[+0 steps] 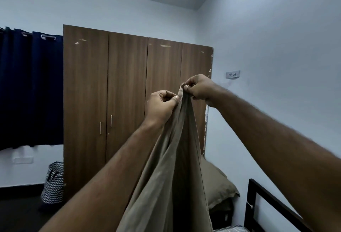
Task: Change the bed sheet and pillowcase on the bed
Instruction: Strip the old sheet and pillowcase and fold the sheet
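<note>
Both arms raised in front of the wardrobe point(129, 91), holding up a tan sheet point(171, 176). Right hand point(198, 89) pinches the top edge of the sheet between thumb and curled fingers, at the highest point of the cloth. Left hand point(162, 105) sits just beside and slightly lower, thumb and forefinger pinching the same edge. The 2 hands are close together, nearly touching. The sheet hangs straight down from both grips in long folds between the forearms and runs out the bottom of view.

Tan pillow point(219, 185) lies behind the sheet, low right, next to the wall. Black bed frame point(258, 200) at the bottom right corner, with a strip of striped mattress point(230, 229) just visible beneath it.

Wardrobe is brown wood, 4 doors, chipped laminate along the top and the right edge. Dark blue curtain point(27, 87) on the left. Black-and-white zigzag basket point(52, 183) stands on the floor beside the wardrobe. Small wall label point(232, 74) reads "WS 10".
</note>
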Tool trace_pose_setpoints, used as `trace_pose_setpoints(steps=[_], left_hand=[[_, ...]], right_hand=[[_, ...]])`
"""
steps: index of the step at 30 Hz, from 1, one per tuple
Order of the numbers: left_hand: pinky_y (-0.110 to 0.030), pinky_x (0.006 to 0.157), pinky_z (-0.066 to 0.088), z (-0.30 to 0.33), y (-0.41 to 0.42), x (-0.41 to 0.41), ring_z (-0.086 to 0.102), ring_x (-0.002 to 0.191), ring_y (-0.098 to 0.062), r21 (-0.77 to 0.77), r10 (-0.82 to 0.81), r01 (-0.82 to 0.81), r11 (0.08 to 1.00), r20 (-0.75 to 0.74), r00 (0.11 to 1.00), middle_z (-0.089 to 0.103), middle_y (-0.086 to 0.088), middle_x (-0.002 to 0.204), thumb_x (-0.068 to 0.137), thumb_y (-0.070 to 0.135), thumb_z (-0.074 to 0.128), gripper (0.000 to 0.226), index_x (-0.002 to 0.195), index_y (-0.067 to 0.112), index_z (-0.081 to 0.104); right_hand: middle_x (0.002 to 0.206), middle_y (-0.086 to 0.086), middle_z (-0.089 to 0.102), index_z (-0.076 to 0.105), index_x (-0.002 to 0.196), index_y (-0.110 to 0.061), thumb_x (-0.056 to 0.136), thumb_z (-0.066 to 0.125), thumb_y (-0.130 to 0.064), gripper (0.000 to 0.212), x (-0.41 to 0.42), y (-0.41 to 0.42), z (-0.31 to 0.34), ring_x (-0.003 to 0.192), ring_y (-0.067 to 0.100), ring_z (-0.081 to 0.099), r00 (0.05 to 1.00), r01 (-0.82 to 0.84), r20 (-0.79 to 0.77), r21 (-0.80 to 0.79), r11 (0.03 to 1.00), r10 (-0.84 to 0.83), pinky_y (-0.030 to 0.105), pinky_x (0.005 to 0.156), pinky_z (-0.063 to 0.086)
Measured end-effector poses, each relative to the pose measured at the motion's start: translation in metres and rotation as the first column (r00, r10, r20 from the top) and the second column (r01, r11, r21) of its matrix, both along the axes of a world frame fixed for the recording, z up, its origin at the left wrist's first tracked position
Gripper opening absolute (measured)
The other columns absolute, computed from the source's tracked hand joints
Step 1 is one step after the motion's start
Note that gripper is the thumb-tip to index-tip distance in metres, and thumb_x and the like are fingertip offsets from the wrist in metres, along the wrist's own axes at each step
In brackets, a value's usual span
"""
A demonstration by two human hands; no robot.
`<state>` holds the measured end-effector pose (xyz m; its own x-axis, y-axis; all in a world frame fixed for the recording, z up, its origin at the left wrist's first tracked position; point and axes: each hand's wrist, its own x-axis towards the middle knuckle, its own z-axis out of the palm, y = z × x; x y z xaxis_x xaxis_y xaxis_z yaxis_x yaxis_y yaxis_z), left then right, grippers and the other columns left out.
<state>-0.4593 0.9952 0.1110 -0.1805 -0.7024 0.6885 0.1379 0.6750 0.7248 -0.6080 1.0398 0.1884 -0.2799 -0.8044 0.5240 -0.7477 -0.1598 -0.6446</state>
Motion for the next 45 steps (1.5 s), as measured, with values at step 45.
trace_pose_setpoints(steps=[45], left_hand=[[-0.016,0.076,0.058,-0.014,0.066,-0.017,0.069,0.083,0.001,-0.45,0.172,-0.14,0.882,0.029,0.985,0.071,0.007,0.094,0.095,0.01,0.068,0.02,0.115,0.01,0.066]], right_hand=[[0.074,-0.003,0.053,0.056,0.094,-0.013,0.104,0.036,-0.007,0.023,0.013,-0.012,0.02,0.06,0.008,0.046,0.824,0.139,0.509,-0.605,0.784,0.247,0.018,0.051,0.041]])
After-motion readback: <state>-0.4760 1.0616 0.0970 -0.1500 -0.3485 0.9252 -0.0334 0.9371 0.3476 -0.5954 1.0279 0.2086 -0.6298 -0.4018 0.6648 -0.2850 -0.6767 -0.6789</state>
